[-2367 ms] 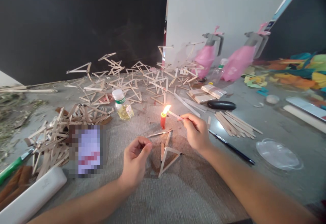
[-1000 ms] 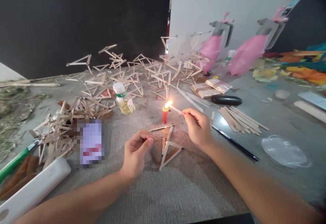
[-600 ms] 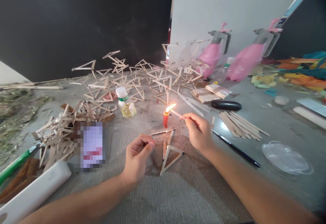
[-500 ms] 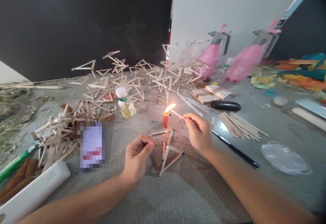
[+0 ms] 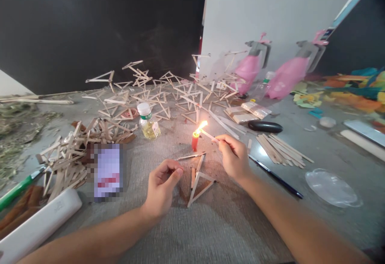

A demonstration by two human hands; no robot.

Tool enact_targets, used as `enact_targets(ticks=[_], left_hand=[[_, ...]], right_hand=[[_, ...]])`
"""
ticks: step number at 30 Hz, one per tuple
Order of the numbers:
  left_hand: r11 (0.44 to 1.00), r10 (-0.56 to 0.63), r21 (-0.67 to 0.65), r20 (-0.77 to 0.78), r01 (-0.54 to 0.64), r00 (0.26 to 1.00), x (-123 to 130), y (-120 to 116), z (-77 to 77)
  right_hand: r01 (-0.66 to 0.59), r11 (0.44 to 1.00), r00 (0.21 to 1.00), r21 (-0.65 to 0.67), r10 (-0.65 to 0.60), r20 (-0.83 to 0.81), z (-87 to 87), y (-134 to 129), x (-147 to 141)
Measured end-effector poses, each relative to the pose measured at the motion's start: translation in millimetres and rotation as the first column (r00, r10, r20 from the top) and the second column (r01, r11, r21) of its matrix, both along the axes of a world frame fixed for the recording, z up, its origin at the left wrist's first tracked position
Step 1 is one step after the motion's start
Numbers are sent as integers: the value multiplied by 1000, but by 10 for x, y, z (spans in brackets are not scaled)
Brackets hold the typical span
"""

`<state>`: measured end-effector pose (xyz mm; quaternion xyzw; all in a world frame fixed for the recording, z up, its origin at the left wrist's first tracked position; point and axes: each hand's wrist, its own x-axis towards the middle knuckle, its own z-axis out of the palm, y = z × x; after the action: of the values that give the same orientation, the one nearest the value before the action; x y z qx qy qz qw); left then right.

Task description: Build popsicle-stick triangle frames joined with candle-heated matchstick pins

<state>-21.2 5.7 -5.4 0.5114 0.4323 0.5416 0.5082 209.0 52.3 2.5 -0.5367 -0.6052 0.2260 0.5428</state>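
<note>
My right hand [image 5: 234, 156] pinches a pale thin stick [image 5: 208, 135] and holds its far end in the flame of a short red candle [image 5: 195, 142] standing on the grey tabletop. To the left, my left hand [image 5: 164, 184] is closed, thumb pressed against the fingers; what it holds, if anything, cannot be made out. Between the hands lies a small frame of joined wooden sticks [image 5: 197, 190], triangular at its near end with a dark joint at one corner. Just in front of the candle rests a thin stick-like piece [image 5: 191, 156].
Behind the candle spread many joined stick frames [image 5: 162, 95]. A capped bottle of yellowish liquid [image 5: 148, 127] stands left, near a stick pile [image 5: 69, 160]. At right are loose flat sticks [image 5: 282, 150], a dark pen [image 5: 276, 177], a clear lid [image 5: 332, 188] and pink spray bottles [image 5: 288, 75].
The flame now wraps the tip of the pale stick and looks bigger and brighter. My view has shifted slightly; both hands stay nearly in place.
</note>
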Motion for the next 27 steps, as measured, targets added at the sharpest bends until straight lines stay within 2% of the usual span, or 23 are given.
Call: enact_targets(ticks=[5,8,12,15,20,24,27], left_hand=[[999,-3,40,-22,4,1000,5,-17,-23],[987,-8,160,-63,18,998,-2,-72,-25],[910,-87,385,-188,155,978,-28,-165,21],[831,-148,483,-286,276,947,-48,-210,61],[804,-140,500,-369,323,919,-52,-216,52],[778,-134,530,-385,338,913,-45,-198,14],[778,-125,533,-386,332,914,-40,-195,7]], right_hand=[[6,1000,1000,5,-6,-19,-7,-5,-1],[16,1000,999,-2,-16,-33,-23,-6,9],[33,999,998,-3,-33,-49,-59,-1,35],[41,999,998,-1,-41,-46,-93,0,52],[78,997,993,8,-77,-87,-105,-4,44],[92,996,989,23,-88,-117,-70,-6,13],[89,996,988,26,-85,-125,-60,-8,2]])
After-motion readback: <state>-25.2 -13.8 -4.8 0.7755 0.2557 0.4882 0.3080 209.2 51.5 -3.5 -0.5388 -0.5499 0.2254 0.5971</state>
